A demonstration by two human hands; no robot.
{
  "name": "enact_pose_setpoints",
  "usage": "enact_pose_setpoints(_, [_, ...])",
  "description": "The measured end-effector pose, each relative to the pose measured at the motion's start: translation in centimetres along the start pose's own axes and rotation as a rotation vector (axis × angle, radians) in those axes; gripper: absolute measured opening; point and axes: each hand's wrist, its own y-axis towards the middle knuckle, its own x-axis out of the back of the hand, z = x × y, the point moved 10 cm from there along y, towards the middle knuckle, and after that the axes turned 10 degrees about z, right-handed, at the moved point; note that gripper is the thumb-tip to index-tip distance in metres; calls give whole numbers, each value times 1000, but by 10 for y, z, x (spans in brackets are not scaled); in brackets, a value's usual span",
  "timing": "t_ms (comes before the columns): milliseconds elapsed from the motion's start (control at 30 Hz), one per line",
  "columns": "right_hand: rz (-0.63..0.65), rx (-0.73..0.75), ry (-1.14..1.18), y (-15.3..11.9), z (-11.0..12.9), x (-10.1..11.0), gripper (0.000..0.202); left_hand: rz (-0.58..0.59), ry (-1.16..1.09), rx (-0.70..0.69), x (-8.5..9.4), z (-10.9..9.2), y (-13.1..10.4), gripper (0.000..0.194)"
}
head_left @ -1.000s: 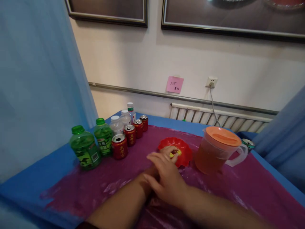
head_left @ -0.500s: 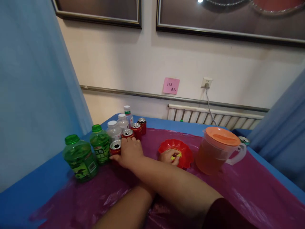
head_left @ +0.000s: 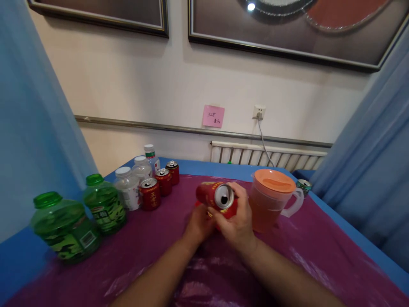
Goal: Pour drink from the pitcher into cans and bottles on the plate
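My right hand (head_left: 238, 224) is closed around a red drink can (head_left: 207, 192), tilted on its side with its opened top facing me. Under the can is a red scalloped dish (head_left: 230, 209), mostly covered by the can and hands. My left hand (head_left: 198, 222) is at the dish's left side, just below the can. Its fingers are curled and partly hidden, and what they hold cannot be made out. Three more red cans stand upright to the left, the nearest red can (head_left: 150, 195) in front.
Two green bottles (head_left: 104, 209) and three clear white-capped bottles (head_left: 128, 189) stand at the left. A pitcher (head_left: 266, 204) of amber liquid with an orange lid is close to my right hand. Behind it stands another can (head_left: 303, 185). A purple plastic sheet (head_left: 153, 256) covers the blue table.
My right hand has carried the nearest red can from the row on the left to over the dish, tilting it. My arms are no longer crossed. The camera view has turned right.
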Motion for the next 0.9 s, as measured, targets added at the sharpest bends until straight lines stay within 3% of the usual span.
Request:
enact_pose_setpoints(100, [-25,-34,-54,-18,-36,22,62,-12,118,81,8,-1,1,18])
enact_pose_setpoints(200, [-7,-45,-55,-26,-53,24,63,-16,218,121,10,-5,2,16])
enact_pose_setpoints(400, [42,40,-155,-34,-49,16,65,-9,241,164,12,-3,6,19])
enact_pose_setpoints(633, [137,10,-144,-37,-50,6,64,42,284,26,5,-3,4,74])
enact_pose_setpoints(767, [185,20,-142,-37,-48,2,68,126,316,-88,-5,-12,1,68])
enact_pose_setpoints(900, [199,-4,-99,-38,-53,1,71,139,325,-106,-6,-16,1,63])
